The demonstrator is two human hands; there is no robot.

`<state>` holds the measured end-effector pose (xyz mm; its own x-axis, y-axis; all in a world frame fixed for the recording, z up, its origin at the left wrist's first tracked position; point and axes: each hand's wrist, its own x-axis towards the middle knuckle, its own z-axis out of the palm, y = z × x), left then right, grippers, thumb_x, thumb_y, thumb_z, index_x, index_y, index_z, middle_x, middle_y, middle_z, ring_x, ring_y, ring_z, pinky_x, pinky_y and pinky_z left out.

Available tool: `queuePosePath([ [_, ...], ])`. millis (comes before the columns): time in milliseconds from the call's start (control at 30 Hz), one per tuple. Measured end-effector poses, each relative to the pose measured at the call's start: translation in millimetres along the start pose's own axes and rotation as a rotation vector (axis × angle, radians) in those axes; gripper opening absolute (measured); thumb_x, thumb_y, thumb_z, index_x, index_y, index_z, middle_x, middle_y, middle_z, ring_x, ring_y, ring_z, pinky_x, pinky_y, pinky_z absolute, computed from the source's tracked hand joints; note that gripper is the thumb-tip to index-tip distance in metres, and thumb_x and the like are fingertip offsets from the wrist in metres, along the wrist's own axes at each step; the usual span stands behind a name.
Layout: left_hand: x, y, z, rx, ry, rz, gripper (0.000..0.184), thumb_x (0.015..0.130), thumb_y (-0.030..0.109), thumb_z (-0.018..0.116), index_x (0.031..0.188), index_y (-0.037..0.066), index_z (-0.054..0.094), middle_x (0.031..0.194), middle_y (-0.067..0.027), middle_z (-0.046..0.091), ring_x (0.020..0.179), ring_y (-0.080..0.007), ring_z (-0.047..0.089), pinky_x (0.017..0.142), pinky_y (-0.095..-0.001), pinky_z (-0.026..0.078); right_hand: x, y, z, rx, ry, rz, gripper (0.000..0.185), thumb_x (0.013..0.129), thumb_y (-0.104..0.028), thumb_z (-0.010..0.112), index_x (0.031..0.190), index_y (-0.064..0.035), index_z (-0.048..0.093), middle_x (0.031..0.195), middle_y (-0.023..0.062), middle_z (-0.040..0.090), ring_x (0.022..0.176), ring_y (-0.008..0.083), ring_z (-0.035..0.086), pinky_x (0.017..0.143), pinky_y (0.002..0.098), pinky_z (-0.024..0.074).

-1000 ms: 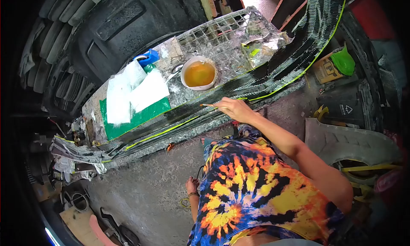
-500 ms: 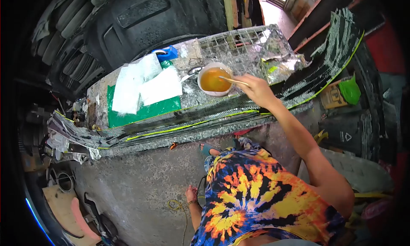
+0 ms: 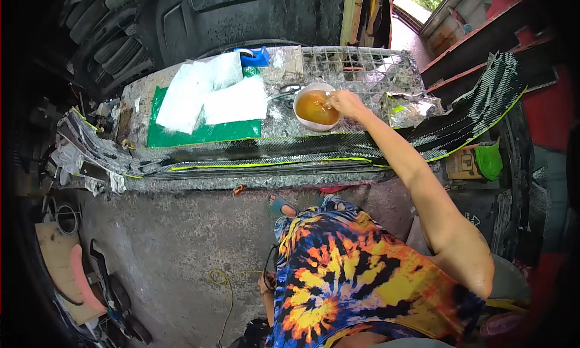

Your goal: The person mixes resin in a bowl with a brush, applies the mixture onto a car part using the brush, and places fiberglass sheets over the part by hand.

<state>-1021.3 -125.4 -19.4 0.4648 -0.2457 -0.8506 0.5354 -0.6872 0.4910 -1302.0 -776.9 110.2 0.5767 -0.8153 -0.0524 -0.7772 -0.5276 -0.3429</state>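
My right hand is closed around a thin, light-coloured stick, its lower end in the amber liquid of a white bowl. What kind of tool the stick is, I cannot make out. The bowl stands on the littered worktable, behind a long, curved black woven-fibre part with a yellow-green edge. Low by my hip is my left hand, beside a dark cord; its fingers are mostly hidden.
White fabric sheets lie on a green sheet left of the bowl. A blue tape dispenser and scissors are behind. A yellow cord trails over the floor. A cardboard box stands at the right.
My right hand has come closer to the bowl's rim, with less of the stick showing. My left hand has drawn in toward my hip. The camera view has shifted.
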Motion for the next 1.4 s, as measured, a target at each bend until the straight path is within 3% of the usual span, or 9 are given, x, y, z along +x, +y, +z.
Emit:
queuePosePath([
  [133,-8.5,15.4,-4.8,0.182,-0.027,0.040,0.035,0.090,0.034,0.054,0.072,0.004,0.059,0.066,-0.0063,0.061,0.056,-0.0188,0.057,0.049,-0.0298,0.044,-39.7,17.7,-17.5,0.406,0.395,0.164,0.023,0.085,-0.021,0.053,0.090,-0.0026,0.066,0.078,0.0190,0.066,0.071,0.0305,0.066,0.061,0.0391,0.0509],
  [200,-1.9,29.5,-5.7,0.233,-0.044,0.070,0.037,0.090,0.035,0.054,0.071,0.004,0.061,0.067,-0.0056,0.061,0.058,-0.0182,0.058,0.052,-0.0299,0.044,-68.4,5.8,-41.3,0.992,0.408,0.558,0.024,0.089,-0.019,0.051,0.092,0.0001,0.064,0.073,0.0111,0.066,0.065,0.0104,0.059,0.052,0.0261,0.0446],
  [233,8.5,34.9,-6.1,0.199,-0.049,0.061,0.038,0.090,0.036,0.054,0.071,0.004,0.062,0.068,-0.0053,0.062,0.059,-0.0179,0.058,0.053,-0.0299,0.044,-82.7,7.8,-46.0,1.187,0.434,0.574,0.024,0.091,-0.020,0.050,0.099,-0.0007,0.063,0.076,0.0083,0.066,0.060,0.0050,0.054,0.046,0.0188,0.0374],
  [367,83.9,22.5,-33.8,-0.150,-0.078,-0.026,0.023,0.091,0.031,0.056,0.086,0.008,0.053,0.067,-0.0073,0.059,0.054,-0.0182,0.058,0.046,-0.0304,0.046,-145.3,-4.2,-52.9,1.604,0.671,0.569,0.022,0.093,-0.021,0.054,0.102,-0.0012,0.060,0.075,0.0074,0.063,0.052,0.0065,0.047,0.041,0.0208,0.0338],
  [700,74.8,79.9,-25.5,-0.041,0.056,0.013,0.024,0.090,0.030,0.058,0.099,0.009,0.052,0.081,-0.0055,0.063,0.067,-0.0153,0.061,0.055,-0.0303,0.051,-179.7,-103.7,3.8,1.055,0.374,0.330,0.024,0.092,-0.013,0.056,0.113,-0.0015,0.063,0.077,0.0016,0.063,0.056,0.0033,0.047,0.048,0.0185,0.0376],
  [833,72.9,65.0,-20.1,-0.060,0.034,-0.015,0.024,0.090,0.030,0.058,0.100,0.009,0.053,0.080,-0.0053,0.063,0.068,-0.0159,0.062,0.056,-0.0304,0.051,-154.1,-123.3,35.0,0.957,0.263,0.220,0.021,0.089,-0.009,0.060,0.107,0.0019,0.064,0.094,0.0118,0.067,0.083,0.0166,0.062,0.074,0.0290,0.0479],
  [1000,75.1,24.2,-33.7,-0.064,0.030,-0.053,0.025,0.089,0.029,0.059,0.100,0.006,0.054,0.076,-0.0073,0.062,0.064,-0.0183,0.062,0.053,-0.0312,0.050,-164.5,-96.2,37.6,0.909,0.425,0.331,0.021,0.090,-0.009,0.059,0.107,0.0032,0.063,0.093,0.0118,0.066,0.079,0.0155,0.061,0.072,0.0271,0.0475],
  [1100,64.3,7.7,-37.0,-0.084,0.084,-0.069,0.026,0.088,0.029,0.061,0.097,0.005,0.055,0.074,-0.0083,0.062,0.061,-0.0194,0.062,0.053,-0.0320,0.051,-183.8,-91.9,9.5,0.657,0.525,0.173,0.021,0.090,-0.005,0.057,0.109,0.0009,0.064,0.081,0.0072,0.063,0.066,0.0114,0.055,0.060,0.0245,0.0438],
  [1400,55.2,-5.1,-21.9,-0.162,0.072,-0.109,0.024,0.088,0.024,0.060,0.093,0.001,0.054,0.070,-0.0101,0.062,0.055,-0.0205,0.060,0.044,-0.0339,0.050,-113.7,-174.9,50.0,0.712,0.252,-0.093,0.024,0.088,-0.005,0.059,0.111,-0.0025,0.063,0.079,0.0121,0.058,0.069,0.0220,0.059,0.062,0.0309,0.0458],
])
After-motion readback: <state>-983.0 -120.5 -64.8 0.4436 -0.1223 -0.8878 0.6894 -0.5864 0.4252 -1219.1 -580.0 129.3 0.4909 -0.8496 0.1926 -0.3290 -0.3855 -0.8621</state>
